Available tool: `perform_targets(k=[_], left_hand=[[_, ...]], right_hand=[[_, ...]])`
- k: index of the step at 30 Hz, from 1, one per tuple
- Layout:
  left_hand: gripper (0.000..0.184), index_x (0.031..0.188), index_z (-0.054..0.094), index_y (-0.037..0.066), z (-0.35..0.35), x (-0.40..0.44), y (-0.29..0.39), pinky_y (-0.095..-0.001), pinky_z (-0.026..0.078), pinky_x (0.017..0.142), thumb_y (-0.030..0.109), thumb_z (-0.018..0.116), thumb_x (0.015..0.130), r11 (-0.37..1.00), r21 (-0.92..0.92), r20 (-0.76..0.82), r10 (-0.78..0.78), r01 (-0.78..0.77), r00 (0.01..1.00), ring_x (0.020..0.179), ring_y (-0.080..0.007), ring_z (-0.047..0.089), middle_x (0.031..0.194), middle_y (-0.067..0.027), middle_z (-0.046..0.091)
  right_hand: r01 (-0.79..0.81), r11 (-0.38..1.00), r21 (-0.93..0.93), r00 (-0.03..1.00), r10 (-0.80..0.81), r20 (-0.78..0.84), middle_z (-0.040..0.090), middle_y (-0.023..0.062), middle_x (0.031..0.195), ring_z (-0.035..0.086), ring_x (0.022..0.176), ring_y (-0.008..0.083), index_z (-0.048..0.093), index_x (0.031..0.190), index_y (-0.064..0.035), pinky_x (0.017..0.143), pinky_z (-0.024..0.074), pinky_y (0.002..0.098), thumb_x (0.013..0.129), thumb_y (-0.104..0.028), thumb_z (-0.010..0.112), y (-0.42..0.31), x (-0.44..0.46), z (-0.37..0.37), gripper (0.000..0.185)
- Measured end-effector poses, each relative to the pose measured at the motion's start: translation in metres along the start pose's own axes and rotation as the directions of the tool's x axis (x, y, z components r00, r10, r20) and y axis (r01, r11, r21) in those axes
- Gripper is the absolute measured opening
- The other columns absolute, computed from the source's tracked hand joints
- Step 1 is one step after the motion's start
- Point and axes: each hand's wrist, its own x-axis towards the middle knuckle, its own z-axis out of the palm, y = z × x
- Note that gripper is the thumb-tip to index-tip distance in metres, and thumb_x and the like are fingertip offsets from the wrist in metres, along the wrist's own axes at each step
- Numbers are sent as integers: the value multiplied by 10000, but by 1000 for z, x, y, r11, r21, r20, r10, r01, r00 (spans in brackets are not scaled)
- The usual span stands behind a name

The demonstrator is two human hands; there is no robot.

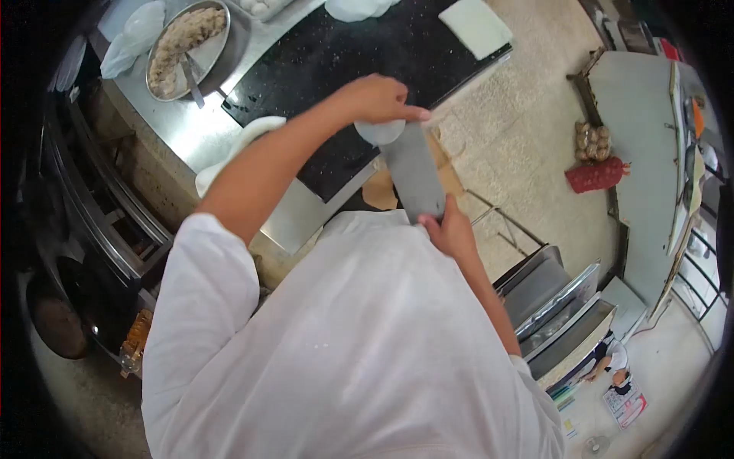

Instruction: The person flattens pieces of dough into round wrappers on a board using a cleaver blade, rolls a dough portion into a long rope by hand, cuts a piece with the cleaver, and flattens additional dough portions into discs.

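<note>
My left hand reaches over the black work surface, its fingers closed at the top of a round white sheet. That sheet lies against the far end of a flat grey rectangular blade. Near my body, my right hand grips the blade's near end, with the thumb across it. A folded white cloth rests at the surface's far right corner.
An oval metal tray of crumbly filling holds a spoon at upper left. Trays stand upright at right. A red net bag lies farther right. Another person is at lower right.
</note>
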Motion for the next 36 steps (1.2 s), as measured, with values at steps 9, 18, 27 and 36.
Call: perform_targets(k=[9,18,27,36], left_hand=[[332,1204,677,91,33,-46,-18,-383,567,767,203,738,897,911,-410,-493,-264,47,829,853,-298,740,953,-148,755],[299,1231,681,51,49,-107,15,-263,502,632,94,716,937,684,-717,-583,-484,-134,652,728,-85,595,897,-23,693],[389,1371,587,60,-62,-5,-30,-315,555,801,198,641,1011,565,-756,-652,-603,-331,459,1017,-105,600,1117,-28,644],[412,1180,699,96,-22,59,69,-494,399,1101,251,766,804,992,123,-785,91,10,612,1175,-345,591,1185,-128,671]], right_hand=[[200,977,-70,967,-208,-146,689,315,903,678,877,496,548,1091,30,754,525,549,892,-229,720,-32,123,-76,369],[483,876,2,816,-450,362,693,309,916,675,919,511,525,1137,24,831,522,551,880,-253,731,-49,152,-46,430],[596,783,177,734,-621,275,706,260,863,701,807,428,648,1122,22,719,546,468,861,-173,757,34,199,-133,344],[32,905,425,791,-282,543,666,62,769,627,640,113,629,1093,33,586,501,298,886,-14,679,62,211,-163,219]])
